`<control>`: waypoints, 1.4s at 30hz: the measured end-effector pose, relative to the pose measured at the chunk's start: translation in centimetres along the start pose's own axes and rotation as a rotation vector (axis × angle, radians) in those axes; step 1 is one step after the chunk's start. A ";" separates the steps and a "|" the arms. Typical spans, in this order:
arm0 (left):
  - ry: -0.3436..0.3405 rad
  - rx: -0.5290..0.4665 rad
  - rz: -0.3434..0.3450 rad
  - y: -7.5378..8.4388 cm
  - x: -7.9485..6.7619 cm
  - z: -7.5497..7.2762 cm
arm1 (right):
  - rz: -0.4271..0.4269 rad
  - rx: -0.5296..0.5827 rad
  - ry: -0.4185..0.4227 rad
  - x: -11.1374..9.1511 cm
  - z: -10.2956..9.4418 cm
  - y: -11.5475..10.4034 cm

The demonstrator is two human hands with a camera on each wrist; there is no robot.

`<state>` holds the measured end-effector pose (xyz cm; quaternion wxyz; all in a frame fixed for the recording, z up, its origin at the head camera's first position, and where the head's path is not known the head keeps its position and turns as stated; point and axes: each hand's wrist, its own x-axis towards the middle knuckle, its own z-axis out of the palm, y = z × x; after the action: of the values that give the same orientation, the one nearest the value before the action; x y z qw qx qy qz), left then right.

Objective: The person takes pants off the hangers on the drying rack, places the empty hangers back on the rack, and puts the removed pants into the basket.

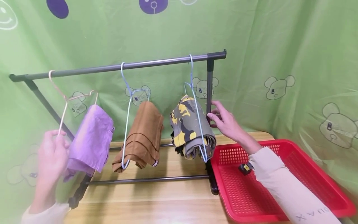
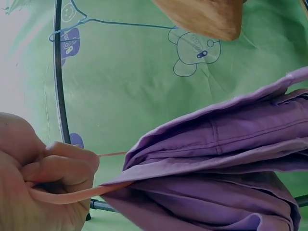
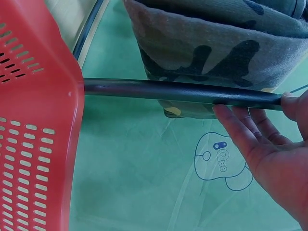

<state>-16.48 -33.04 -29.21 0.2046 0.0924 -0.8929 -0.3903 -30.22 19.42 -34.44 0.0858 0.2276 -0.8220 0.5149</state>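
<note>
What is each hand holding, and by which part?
Left hand: the pink hanger, by its near corner. Right hand: the rack, by its right upright.

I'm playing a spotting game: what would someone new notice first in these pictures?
Probably the bright red plastic basket, right of the clothes rack. From the rack hang a purple garment on the left, a brown garment in the middle and a camouflage garment on the right. The left hand grips the pink hanger; the right hand pinches the rack's right post.
</note>
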 end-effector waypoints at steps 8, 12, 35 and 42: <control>0.033 -0.029 -0.077 0.4 -0.1 -0.3 | 0.010 -0.035 -0.005 -0.2 0.3 0.0; 0.053 -0.062 -0.097 0.7 -0.4 -1.1 | 0.010 -0.055 -0.007 -0.3 0.5 0.0; -0.033 0.032 0.210 -0.9 -4.3 -4.3 | -0.010 -0.103 0.000 0.3 0.0 -0.1; -0.088 -0.024 0.212 -1.8 -4.6 -5.7 | -0.012 -0.118 0.019 0.2 -0.2 -0.2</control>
<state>-9.89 -36.56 -28.43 0.2066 -0.0220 -0.9009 -0.3810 -30.32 19.47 -34.08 0.1101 0.2221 -0.8486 0.4674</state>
